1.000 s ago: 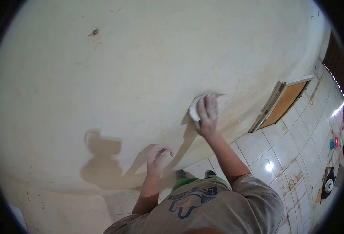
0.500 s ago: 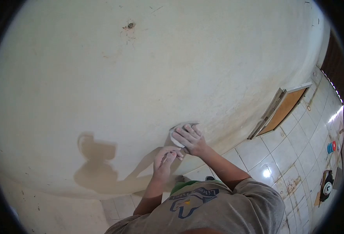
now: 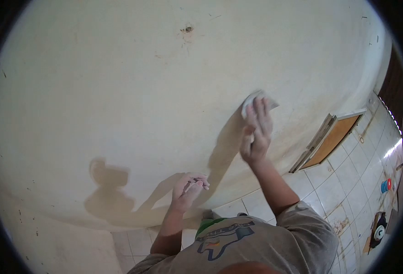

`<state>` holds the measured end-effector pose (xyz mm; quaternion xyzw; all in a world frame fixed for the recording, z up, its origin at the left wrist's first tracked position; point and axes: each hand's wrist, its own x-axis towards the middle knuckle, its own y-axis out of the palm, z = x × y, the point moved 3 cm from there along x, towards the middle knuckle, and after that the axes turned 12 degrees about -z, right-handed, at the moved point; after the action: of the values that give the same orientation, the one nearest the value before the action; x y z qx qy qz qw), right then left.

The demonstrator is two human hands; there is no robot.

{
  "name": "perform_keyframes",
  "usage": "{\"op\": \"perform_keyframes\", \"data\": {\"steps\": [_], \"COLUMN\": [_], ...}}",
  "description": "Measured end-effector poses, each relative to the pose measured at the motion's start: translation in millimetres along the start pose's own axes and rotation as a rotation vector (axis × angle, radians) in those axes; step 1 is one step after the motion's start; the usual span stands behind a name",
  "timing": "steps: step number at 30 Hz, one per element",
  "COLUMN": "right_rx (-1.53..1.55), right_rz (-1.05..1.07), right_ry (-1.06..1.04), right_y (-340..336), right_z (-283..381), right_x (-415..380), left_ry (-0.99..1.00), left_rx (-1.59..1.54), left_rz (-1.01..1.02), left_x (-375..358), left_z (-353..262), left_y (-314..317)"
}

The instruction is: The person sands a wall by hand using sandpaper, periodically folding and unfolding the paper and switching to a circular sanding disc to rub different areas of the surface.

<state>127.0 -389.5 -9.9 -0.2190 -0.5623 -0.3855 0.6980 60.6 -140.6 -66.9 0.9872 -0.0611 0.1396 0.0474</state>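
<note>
A dusty, greyish-white sheet of sandpaper (image 3: 248,106) lies against the pale wall (image 3: 133,100). My right hand (image 3: 257,130) presses it there, fingers laid over it and arm stretched up; one corner of the sheet sticks out past the fingertips on the right. Lower and to the left, my left hand (image 3: 190,188) hovers close to the wall, its dust-whitened fingers curled in towards the thumb. Nothing shows in that hand.
A plugged hole (image 3: 188,29) marks the upper wall. To the right, a framed orange-brown panel (image 3: 334,141) stands at the wall's foot on the tiled floor (image 3: 329,189). Farther right lie a red-and-blue round container (image 3: 386,185) and a dark tool with a white disc (image 3: 379,232).
My right hand has slid the sandpaper up and to the right along the wall, away from my left hand. The left hand has shifted slightly left and down, staying curled.
</note>
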Motion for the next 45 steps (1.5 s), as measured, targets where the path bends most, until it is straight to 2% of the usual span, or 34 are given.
{"op": "perform_keyframes", "data": {"steps": [3, 5, 7, 12, 15, 16, 19, 22, 25, 26, 29, 32, 34, 36, 38, 41, 42, 45], "right_rx": [0.033, 0.012, 0.011, 0.079, 0.215, 0.21, 0.431, 0.774, 0.887, 0.889, 0.953, 0.975, 0.898, 0.855, 0.855, 0.816, 0.752, 0.566], "right_rz": [0.021, 0.021, 0.006, -0.106, -0.009, 0.138, 0.291, 0.196, 0.014, -0.136, -0.266, -0.097, -0.279, -0.356, -0.335, -0.271, -0.286, -0.647], "right_ry": [-0.056, -0.003, 0.095, 0.478, 0.582, 0.606, 1.037, 1.265, 1.348, 1.283, 1.237, 1.27, 1.178, 1.16, 1.215, 1.143, 1.052, 1.121], "right_y": [-6, -15, -23, -25, -17, -13, 3, 7, 9, 14, 9, 7, 14, 16, 13, 6, 4, -8], "right_z": [36, 35, 21, -5, 1, -3, -4, 6, 4, -3, -10, -22, -18, -14, -10, -5, -12, -68], "right_x": [-45, -88, -98, -71, -62, -70, -91, -78, -53, -45, -3, -3, -14, -40, -75, -105, -107, -94], "left_ry": [-0.061, -0.091, -0.161, -0.349, -0.351, -0.345, -0.319, -0.307, -0.328, -0.334, -0.325, -0.366, -0.394, -0.408, -0.418, -0.424, -0.423, -0.368], "left_rx": [-0.098, -0.091, -0.085, -0.227, -0.356, -0.363, -0.387, -0.407, -0.41, -0.406, -0.407, -0.415, -0.429, -0.453, -0.448, -0.449, -0.451, -0.398], "left_rz": [-0.008, -0.053, -0.092, -0.085, -0.156, -0.163, -0.158, -0.089, -0.051, -0.049, -0.062, -0.092, -0.096, -0.09, -0.1, -0.092, -0.083, -0.033], "left_x": [-8, -19, -32, -65, -69, -69, -65, -58, -55, -54, -52, -52, -50, -50, -48, -42, -40, -35], "left_z": [13, 21, 25, 55, 46, 45, 42, 38, 38, 38, 41, 45, 49, 54, 64, 63, 61, 57], "left_y": [-5, -7, -12, -40, -40, -40, -37, -29, -27, -26, -23, -21, -20, -19, -19, -12, -11, -5]}}
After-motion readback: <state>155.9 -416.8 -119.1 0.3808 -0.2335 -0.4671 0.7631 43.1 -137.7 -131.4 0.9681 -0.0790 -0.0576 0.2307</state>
